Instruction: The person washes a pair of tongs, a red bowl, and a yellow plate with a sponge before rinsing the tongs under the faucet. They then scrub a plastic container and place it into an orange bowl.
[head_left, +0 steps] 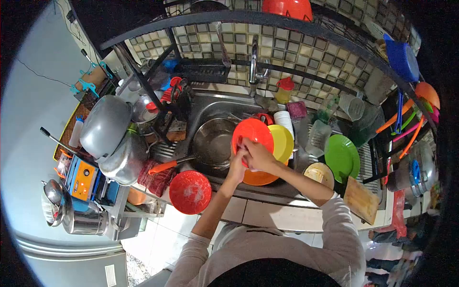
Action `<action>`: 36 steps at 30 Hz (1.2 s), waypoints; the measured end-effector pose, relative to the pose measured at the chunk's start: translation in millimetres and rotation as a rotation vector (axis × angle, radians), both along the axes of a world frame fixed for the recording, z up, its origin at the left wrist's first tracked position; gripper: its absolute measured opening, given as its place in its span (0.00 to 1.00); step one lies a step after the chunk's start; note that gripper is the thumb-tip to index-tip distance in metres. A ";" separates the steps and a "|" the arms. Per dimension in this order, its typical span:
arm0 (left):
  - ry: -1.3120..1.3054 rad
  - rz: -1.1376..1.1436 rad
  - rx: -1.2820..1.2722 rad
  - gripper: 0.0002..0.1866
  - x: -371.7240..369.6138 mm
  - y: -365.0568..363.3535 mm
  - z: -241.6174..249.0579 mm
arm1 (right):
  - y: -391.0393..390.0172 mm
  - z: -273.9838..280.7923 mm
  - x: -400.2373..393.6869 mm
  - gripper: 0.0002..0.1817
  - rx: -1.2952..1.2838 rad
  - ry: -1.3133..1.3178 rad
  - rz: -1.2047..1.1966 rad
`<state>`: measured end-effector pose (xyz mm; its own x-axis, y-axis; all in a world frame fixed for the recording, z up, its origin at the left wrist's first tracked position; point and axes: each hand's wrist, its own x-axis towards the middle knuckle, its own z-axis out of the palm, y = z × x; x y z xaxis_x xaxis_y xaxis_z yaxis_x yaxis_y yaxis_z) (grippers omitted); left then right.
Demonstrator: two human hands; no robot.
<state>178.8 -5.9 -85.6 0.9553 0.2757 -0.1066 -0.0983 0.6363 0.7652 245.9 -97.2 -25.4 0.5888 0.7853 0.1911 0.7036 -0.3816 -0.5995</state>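
Observation:
My left hand (237, 164) and my right hand (259, 156) meet over the near part of a red plate (256, 131) at the sink. Both have their fingers closed and pressed together; whatever is between them is hidden. The red plate overlaps a yellow plate (281, 143), and an orange plate (260, 178) shows beneath. To the left in the sink sits a dark frying pan (213, 142) with an orange handle (162, 166). A red bowl (190, 192) with white suds inside stands on the counter edge, left of my left forearm.
The faucet (254, 64) rises behind the sink (201, 103), under a black rack bar (248, 18). Stacked white cups (284, 120), a green plate (342, 158), a white bowl (319, 175) and a wooden board (360, 200) are to the right. Metal pots (106, 125) and a stove (82, 178) stand left.

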 end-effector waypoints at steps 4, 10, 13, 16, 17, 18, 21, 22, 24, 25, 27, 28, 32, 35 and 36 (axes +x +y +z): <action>-0.047 0.101 -0.001 0.31 2.6 -10.1 17.4 | 7.0 12.4 16.6 0.13 0.138 -0.139 -0.099; 0.042 0.165 0.322 0.37 4.3 -0.2 -2.8 | 6.4 -15.1 0.8 0.14 0.137 -0.104 0.136; 0.034 0.192 0.324 0.37 2.0 -8.8 -15.0 | 9.7 -0.4 23.4 0.14 -0.212 -0.187 -0.135; 0.311 0.165 0.234 0.37 -8.8 -7.0 16.1 | 4.2 -14.0 35.6 0.14 -0.144 -0.502 -0.213; 0.305 0.172 0.233 0.37 -3.3 -1.7 1.8 | 2.6 -14.0 32.4 0.13 -0.182 -0.525 -0.229; 0.188 0.196 0.312 0.37 6.3 6.0 -22.7 | 1.3 -18.7 20.1 0.14 -0.290 -0.324 -0.017; 0.099 0.106 0.315 0.38 6.3 5.2 -31.4 | 12.9 -30.2 15.5 0.13 -0.042 -0.046 0.144; 0.121 0.009 0.251 0.41 2.2 4.7 -23.5 | 12.5 -23.2 21.0 0.13 -0.004 -0.042 0.111; 0.200 0.064 0.226 0.40 -6.2 -1.5 9.3 | 7.7 -9.0 28.5 0.13 -0.041 -0.193 -0.013; 0.263 0.118 0.203 0.38 -7.6 -2.2 24.4 | 5.7 -4.3 33.3 0.13 -0.076 -0.358 -0.141; 0.180 0.143 0.255 0.36 -3.1 5.5 16.5 | 3.4 -24.2 23.2 0.13 -0.116 -0.508 -0.202; 0.100 0.112 0.313 0.36 7.2 12.3 -12.4 | 5.3 -20.5 12.4 0.13 -0.091 -0.271 -0.106; 0.047 0.143 0.411 0.38 9.1 -0.5 -11.9 | 26.5 -26.3 16.8 0.10 0.308 0.179 -0.033; -0.008 0.216 0.443 0.40 2.7 8.7 9.6 | 23.2 -26.7 7.3 0.07 0.533 0.236 0.054; 0.018 0.070 0.320 0.39 -2.3 21.8 7.2 | 14.1 -26.8 7.6 0.08 0.356 0.408 0.205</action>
